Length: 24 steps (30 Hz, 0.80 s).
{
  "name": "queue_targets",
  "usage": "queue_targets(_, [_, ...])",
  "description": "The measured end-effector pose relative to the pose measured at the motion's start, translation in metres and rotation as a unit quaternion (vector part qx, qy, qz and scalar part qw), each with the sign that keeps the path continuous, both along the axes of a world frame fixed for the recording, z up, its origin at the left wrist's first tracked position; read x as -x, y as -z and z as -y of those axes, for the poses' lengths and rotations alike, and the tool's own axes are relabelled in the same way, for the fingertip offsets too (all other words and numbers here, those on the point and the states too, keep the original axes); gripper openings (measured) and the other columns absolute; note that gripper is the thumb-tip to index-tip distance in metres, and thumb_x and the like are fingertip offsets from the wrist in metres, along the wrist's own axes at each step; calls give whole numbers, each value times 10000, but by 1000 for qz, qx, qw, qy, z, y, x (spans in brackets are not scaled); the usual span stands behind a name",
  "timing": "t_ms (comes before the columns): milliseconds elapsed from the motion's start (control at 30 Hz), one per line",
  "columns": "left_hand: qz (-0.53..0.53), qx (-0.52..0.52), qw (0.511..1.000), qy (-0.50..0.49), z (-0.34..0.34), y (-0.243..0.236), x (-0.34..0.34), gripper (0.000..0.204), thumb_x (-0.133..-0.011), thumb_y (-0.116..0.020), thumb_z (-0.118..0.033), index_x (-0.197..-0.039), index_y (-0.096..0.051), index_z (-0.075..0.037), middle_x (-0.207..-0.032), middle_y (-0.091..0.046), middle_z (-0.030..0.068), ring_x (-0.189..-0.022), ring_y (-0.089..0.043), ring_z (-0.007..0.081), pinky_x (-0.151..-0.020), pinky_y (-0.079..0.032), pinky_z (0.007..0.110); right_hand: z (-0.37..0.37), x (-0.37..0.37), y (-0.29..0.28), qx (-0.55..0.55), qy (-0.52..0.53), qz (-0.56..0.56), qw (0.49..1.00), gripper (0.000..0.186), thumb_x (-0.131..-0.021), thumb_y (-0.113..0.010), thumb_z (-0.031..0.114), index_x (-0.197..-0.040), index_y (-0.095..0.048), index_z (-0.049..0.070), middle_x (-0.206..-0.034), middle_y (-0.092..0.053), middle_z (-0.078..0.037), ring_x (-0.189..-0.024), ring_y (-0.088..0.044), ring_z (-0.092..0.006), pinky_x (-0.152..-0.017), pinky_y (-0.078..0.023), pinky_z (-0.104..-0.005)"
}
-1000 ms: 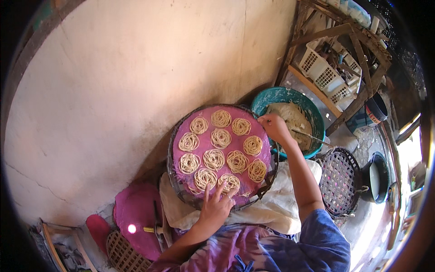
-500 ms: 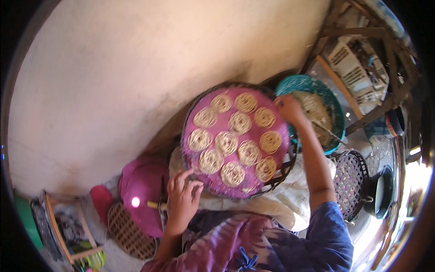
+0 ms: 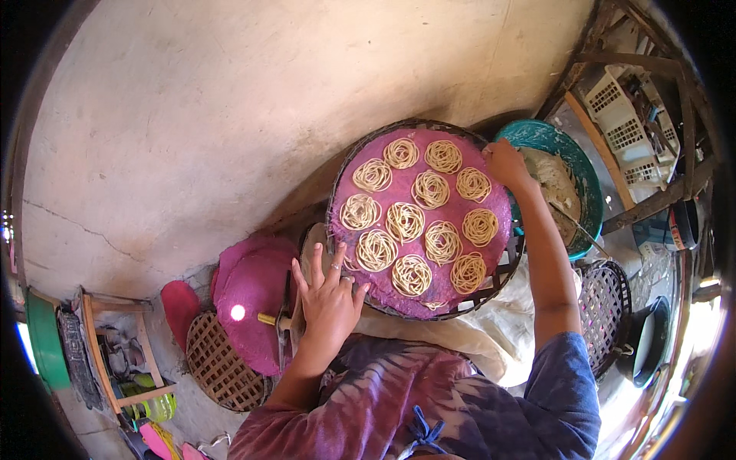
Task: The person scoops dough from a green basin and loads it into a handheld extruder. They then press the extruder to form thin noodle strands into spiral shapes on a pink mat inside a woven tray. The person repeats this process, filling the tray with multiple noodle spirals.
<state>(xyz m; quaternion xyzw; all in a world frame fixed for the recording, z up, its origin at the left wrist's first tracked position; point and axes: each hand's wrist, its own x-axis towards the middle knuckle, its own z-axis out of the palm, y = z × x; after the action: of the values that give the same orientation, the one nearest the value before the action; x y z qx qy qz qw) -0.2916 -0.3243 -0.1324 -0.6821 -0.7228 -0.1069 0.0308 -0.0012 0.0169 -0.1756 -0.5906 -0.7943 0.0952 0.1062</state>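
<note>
A pink sheet [image 3: 494, 203] bearing several round coils of pale strands [image 3: 431, 188] lies in a dark woven round basket [image 3: 406, 123]. My right hand [image 3: 507, 165] pinches the upper right edge of the sheet. My left hand [image 3: 326, 295] has its fingers spread at the lower left edge, its tips beside the basket. Just beyond my right hand is a teal basin [image 3: 590, 199] of pale, thick batter or dough, with a handled utensil resting across it.
A wall [image 3: 192, 115] rises behind the basket. Another pink sheet [image 3: 253, 330] and a lattice basket [image 3: 211, 360] lie at left, near a wooden frame [image 3: 100, 353]. At right are a white crate [image 3: 617, 100], a woven basket [image 3: 602, 314] and a dark tub [image 3: 652, 341].
The view has shifted, putting basket and basin higher and farther right. My left hand has left the lower coils for the left edge. My right hand stays at the upper right edge.
</note>
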Motion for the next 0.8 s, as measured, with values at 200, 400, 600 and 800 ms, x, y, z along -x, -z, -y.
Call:
queue_targets(200, [73, -4, 996, -52, -8, 8, 0, 170, -764, -766, -263, -763, -716, -101, -1465, -477, 47, -1422, -275, 396, -1136, -144, 648, -9, -10, 10, -2, -19, -164, 986, 192, -845, -621, 230, -926, -705, 77, -1018, -677, -191, -987, -646, -381, -852, -516, -464])
queue_targets(400, [184, -101, 978, -17, -14, 4, 4, 159, -770, -757, -196, -736, -647, -87, -1447, -482, 77, -1403, -287, 414, -1137, -194, 595, 9, -5, -17, -33, -32, -273, 961, 145, -840, -641, 156, -900, -699, 38, -862, -702, -175, -837, -683, -319, -746, -527, -408])
queue_targets(600, [181, -165, 967, 68, -43, -56, -18, 142, -780, -700, -120, -718, -582, -72, -1484, -466, 104, -1424, -276, 424, -1159, -195, 554, 72, -47, -87, -91, 41, -332, 938, 108, -844, -649, 82, -904, -675, -3, -776, -674, -173, -716, -647, -222, -691, -507, -354])
queue_targets(800, [217, -186, 916, 283, -104, -125, -102, 168, -781, -711, -125, -711, -572, -62, -1459, -485, 139, -1405, -310, 434, -1156, -221, 547, 180, -193, -140, -220, 185, -385, 877, 97, -885, -652, 59, -941, -674, -16, -842, -686, -83, -776, -612, -120, -715, -502, -289])
